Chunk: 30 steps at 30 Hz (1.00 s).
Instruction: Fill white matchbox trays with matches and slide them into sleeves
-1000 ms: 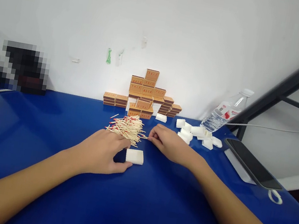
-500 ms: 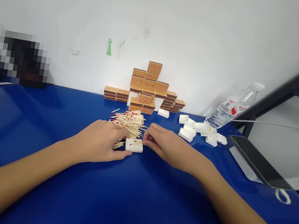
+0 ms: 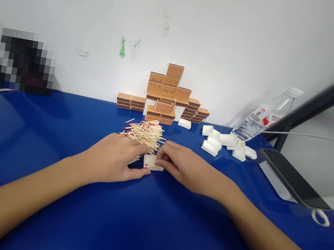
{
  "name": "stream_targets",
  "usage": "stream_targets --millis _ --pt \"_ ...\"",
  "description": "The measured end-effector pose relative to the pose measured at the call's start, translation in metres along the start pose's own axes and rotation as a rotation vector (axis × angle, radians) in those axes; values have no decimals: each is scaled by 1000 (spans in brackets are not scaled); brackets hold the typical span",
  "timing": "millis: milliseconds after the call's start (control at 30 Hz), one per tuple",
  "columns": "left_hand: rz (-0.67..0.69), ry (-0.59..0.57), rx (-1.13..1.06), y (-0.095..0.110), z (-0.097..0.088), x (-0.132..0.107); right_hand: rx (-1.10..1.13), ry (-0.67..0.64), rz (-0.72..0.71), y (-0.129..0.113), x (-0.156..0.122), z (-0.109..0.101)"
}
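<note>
A small white matchbox tray (image 3: pixel 150 161) lies on the blue table, with the thumb and fingers of my left hand (image 3: pixel 114 156) closed around its left end. Over the tray's right side, my right hand (image 3: pixel 181 164) pinches a match, its stick mostly covered by the fingertips. One red match head (image 3: pixel 146 165) shows inside the tray. Just beyond both hands spreads a loose heap of red-tipped matches (image 3: pixel 149 134), partly hidden by my left hand.
Stacked brown matchboxes (image 3: pixel 169 91) stand against the wall. Several white trays (image 3: pixel 212 143) lie to the right, near a tilted water bottle (image 3: pixel 261 115) and a phone (image 3: pixel 295 178) propped on a white block. A dark pixelated object (image 3: pixel 25 63) stands back left.
My right hand has moved slightly left, bringing its fingertips over the tray. The match there is now mostly covered. The view has shifted a little.
</note>
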<state>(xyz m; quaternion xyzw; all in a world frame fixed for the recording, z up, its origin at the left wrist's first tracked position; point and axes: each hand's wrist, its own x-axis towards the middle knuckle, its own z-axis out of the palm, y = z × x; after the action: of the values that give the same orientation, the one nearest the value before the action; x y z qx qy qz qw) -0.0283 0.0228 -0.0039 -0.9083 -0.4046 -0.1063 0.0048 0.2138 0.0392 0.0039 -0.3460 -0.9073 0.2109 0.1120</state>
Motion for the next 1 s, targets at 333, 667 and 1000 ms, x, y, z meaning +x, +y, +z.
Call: stream_targets --millis 333,667,1000 --pt "57 -15 -46 5 2 -1 -71 370 59 25 9 4" --pt "109 -66 -91 19 6 -3 -127 482 70 9 32 33" --pt "325 11 -99 54 14 -11 -168 310 -209 5 29 27"
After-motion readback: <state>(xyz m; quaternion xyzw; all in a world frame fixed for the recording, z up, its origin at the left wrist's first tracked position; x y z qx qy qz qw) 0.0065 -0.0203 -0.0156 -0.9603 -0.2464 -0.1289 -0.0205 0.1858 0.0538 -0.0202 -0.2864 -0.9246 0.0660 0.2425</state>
